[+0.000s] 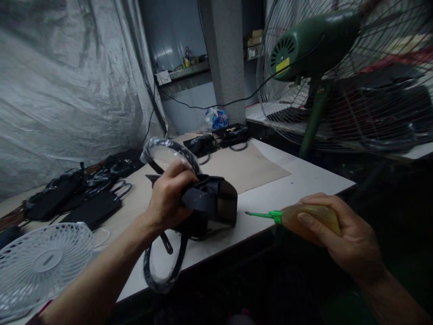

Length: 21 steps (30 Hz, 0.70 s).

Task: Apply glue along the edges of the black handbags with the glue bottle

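My left hand (169, 196) grips a black handbag (211, 203) by its upper edge, just above the white table (304, 180) near its front edge. The bag's handles are wrapped in clear plastic; one (169, 151) arches above my hand, the other (162, 271) hangs over the table's edge. My right hand (333, 232) is to the right, off the table, closed around a yellowish squeeze bottle (321, 216). Its green nozzle (265, 215) points left at the bag, a short gap from it.
More black bags (84, 198) lie at the table's left, others (216, 140) at the far end by a brown paper sheet (246, 167). A small white fan (40, 262) sits at lower left. A large green standing fan (314, 49) fills the right. Plastic sheeting hangs left.
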Tool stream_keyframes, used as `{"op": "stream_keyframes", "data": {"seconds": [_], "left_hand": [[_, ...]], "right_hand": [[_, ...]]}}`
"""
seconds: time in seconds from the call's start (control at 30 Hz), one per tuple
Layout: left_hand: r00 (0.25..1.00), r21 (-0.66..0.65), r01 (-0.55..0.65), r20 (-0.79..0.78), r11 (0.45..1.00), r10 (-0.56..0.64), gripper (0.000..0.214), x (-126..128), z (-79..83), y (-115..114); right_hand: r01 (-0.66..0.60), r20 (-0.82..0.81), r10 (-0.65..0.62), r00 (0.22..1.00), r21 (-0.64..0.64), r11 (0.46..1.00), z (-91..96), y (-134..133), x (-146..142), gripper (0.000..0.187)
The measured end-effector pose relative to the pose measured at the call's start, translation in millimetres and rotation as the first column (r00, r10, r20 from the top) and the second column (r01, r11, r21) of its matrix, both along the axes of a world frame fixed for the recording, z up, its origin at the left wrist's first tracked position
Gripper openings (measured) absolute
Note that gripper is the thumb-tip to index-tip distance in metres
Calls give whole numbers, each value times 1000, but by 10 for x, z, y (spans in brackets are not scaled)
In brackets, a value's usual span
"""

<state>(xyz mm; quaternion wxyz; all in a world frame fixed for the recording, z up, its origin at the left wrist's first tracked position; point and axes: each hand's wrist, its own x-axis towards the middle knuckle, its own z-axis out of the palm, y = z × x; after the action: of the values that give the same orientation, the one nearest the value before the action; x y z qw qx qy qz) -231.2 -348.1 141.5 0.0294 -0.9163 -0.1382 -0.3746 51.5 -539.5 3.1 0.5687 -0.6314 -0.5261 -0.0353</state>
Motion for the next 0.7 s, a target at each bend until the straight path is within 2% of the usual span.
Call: {"op": "stream_keyframes", "data": {"seconds": [0.1, 0.17, 0.33, 0.5, 0.6, 0.7], "left_hand": [[999, -93, -43, -7, 995, 43, 16, 20, -181, -27], [998, -138, -65, -11, 988, 64, 19, 24, -229, -27], [998, -153, -48, -54, 987, 40, 22, 61, -207, 9], [994, -149, -65, -101, 987, 50, 26, 81, -226, 34], [990, -169, -73, -133, 983, 51, 31, 62, -263, 40], [986, -174, -79, -162, 982, 50, 31, 56, -262, 43]], "right_hand": [[-22, 44, 23, 999, -19, 1000, -36, 13, -7, 19], [-40, 77, 40, 996, -4, 999, -50, 69, -19, 17], [-76, 161, 66, 985, 57, 995, -88, 426, 7, 16], [-174, 213, 159, 964, 55, 983, -176, 858, 102, 21], [-204, 230, 191, 954, 33, 978, -171, 958, 126, 21], [-262, 248, 260, 933, -24, 965, -95, 950, 128, 19]]}}
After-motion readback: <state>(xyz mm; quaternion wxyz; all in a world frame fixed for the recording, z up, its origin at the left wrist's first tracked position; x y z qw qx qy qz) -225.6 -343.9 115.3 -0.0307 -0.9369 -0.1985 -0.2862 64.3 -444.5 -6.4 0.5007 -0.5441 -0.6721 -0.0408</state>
